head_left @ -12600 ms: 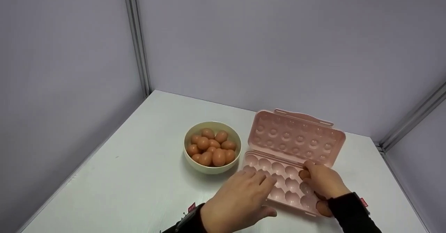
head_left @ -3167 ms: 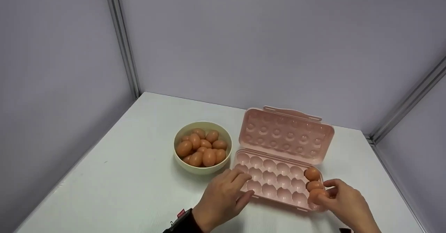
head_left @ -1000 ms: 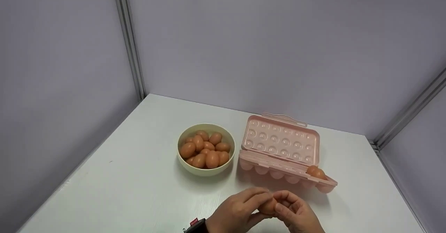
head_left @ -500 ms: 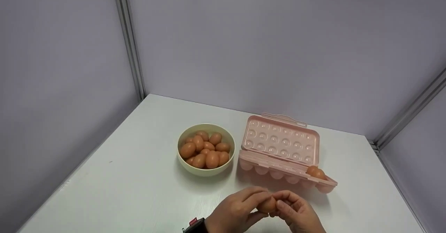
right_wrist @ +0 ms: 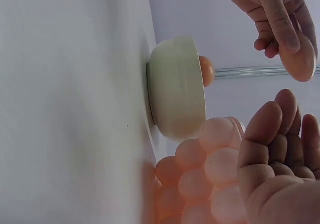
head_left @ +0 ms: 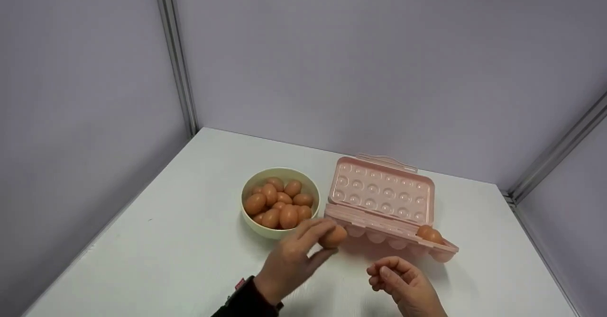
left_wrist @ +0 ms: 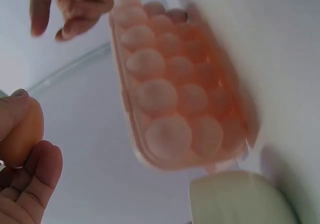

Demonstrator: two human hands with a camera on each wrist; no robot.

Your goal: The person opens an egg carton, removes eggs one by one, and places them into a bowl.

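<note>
**One egg pinched in the left hand, right hand empty below the tray**

The fingers (head_left: pixel 310 229) of the left hand (head_left: pixel 290 260) are curled round a brown egg (head_left: pixel 333 236), thumb below and fingertips on top, holding it off the worktop (head_left: pixel 180 241) at lower centre of the head view. The egg sits just in front of the near left corner of the pink egg tray (head_left: pixel 393 236) and just to the right of the bowl (head_left: pixel 258 226). In the left wrist view the same egg (left_wrist: pixel 20 134) shows at the left edge, gripped between thumb and a fingertip, with the underside of the tray (left_wrist: pixel 175 93) filling the middle of the frame.

The right hand (head_left: pixel 405 284) hangs lower right of the egg, palm up, its fingers loosely curled and holding nothing; it is apart from both egg and tray.

Beyond the hands, the tray's lid (head_left: pixel 381 191) stands open behind it, tilted back. Two eggs (head_left: pixel 429 234) lie at the tray's right end. The cream bowl, left of the tray and near it, is heaped with brown eggs (head_left: pixel 280 203). Grey partition walls (head_left: pixel 379 70) close off the worktop behind and to both sides
</note>
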